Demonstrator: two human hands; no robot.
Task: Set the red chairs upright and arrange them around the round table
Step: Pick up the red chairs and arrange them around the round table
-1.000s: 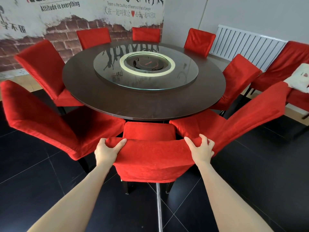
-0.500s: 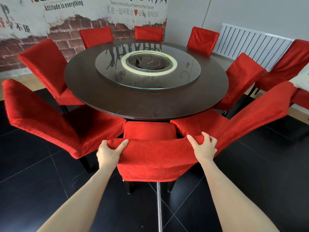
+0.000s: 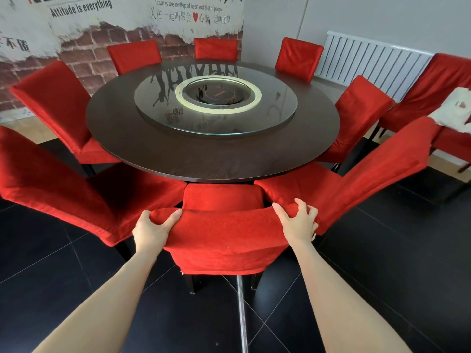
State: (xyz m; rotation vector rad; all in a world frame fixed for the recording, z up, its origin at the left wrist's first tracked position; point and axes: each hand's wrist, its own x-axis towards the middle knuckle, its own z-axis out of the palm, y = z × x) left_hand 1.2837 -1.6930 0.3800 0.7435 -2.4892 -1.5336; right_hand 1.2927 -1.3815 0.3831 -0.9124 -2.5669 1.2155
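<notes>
your left hand point(image 3: 150, 229) and right hand point(image 3: 297, 220) grip the backrest top of the upright red chair point(image 3: 224, 240) at six o'clock of the round table point(image 3: 153, 149), its seat tucked under the rim

A restaurant's private dining room: a large round table point(image 3: 153, 149) carries a glass turntable point(image 3: 275, 110) and a sunken burner point(image 3: 218, 94), ringed by matching red-covered chairs point(image 3: 216, 238). A slogan mural point(image 3: 84, 11) fills the upper left.
</notes>
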